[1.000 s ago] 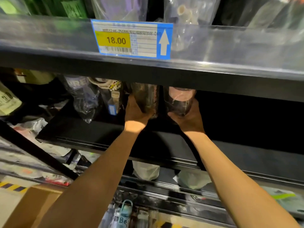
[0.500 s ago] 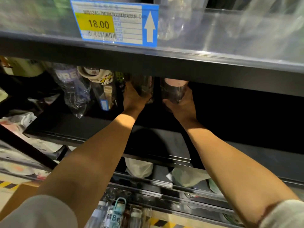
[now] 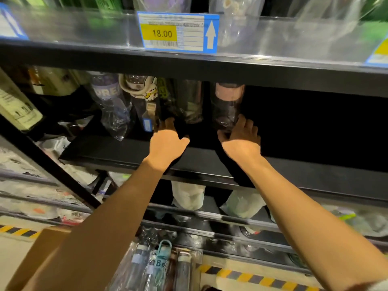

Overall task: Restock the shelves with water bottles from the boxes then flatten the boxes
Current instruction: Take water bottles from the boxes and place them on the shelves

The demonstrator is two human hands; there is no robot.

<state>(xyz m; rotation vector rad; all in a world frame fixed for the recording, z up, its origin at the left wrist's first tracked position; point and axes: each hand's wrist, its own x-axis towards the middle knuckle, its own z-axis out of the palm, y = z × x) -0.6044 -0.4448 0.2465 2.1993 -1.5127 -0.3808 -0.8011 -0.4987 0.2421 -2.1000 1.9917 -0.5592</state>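
Far L end of the black shelf [image 3: 117,152]: a cream carton [image 3: 19,106], then a bagged bottle [image 3: 110,101] w/ purple lettering and a strap-lidded bottle [image 3: 140,95] w/ a cartoon charm, both toward the shelf's back. Mid-shelf stands the dark bottle [image 3: 190,101], upright, just beside the strap-lidded one. The person's left hand [image 3: 168,141] lies over the shelf's front edge, below that bottle's base: thumb splayed wide to the R, fingers stretched fwd into shadow, gripping nothing. Whether the tips touch the bottle can't be told. Next R, across a narrow gap, the pink-lidded bottle [image 3: 227,106] stands upright. The right hand [image 3: 241,139] is at its base: fingers straight and loosely spread, thumb out to the L, tips at or against the bottle's lower R side, not wrapped round it. Above, on the upper shelf's front rail [image 3: 84,28], a blue price tag [image 3: 178,32] reads 18.00. Bottom L sits a cardboard box [image 3: 39,257]; just R of it, more packed bottles [image 3: 157,267] on the lowest level.
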